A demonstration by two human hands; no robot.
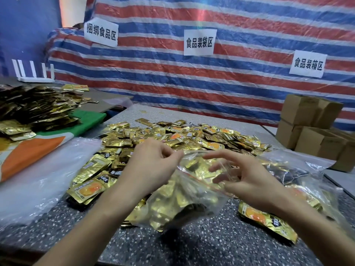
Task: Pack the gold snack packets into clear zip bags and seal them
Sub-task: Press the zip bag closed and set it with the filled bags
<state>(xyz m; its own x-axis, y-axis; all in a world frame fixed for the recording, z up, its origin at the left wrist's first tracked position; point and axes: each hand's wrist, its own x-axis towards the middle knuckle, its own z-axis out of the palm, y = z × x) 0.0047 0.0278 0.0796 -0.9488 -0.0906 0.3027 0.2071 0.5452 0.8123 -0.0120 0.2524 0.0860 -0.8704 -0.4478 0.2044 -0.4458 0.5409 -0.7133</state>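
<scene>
Striped tarpaulin [192, 77] is seen behind the speckled table [192, 246]. A soft, slippery zip bag [184, 200], part-filled with gold packets [172, 135], is pinched at its mouth by the left hand [153, 166]; right hand [247, 179] fingers are spread apart beside the rim. Holding by the stiffer zip strip seems best.
</scene>
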